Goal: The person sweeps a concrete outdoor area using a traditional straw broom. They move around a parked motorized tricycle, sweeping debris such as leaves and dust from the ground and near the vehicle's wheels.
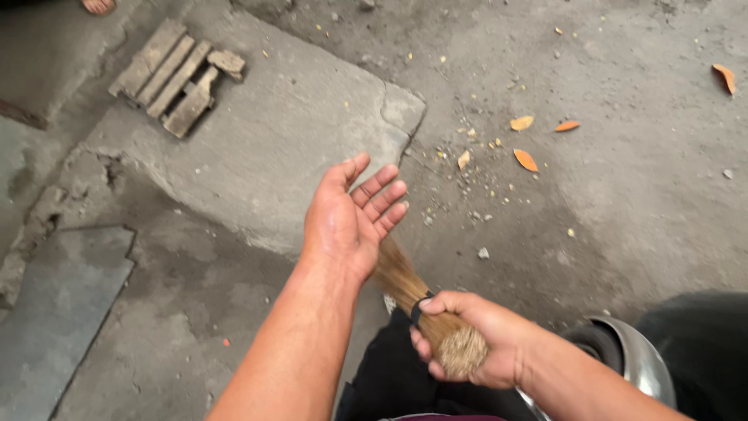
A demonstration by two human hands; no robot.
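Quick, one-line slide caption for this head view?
Right hand grips a bound straw broom while the open left hand rests against its bristles above a dusty concrete floor.

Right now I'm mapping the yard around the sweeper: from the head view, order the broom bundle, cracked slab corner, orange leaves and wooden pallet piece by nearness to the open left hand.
1. Broom bundle, just below the left hand, gripped by the right hand.
2. Cracked slab corner, above the fingers.
3. Orange leaves, upper right.
4. Wooden pallet piece, far upper left.
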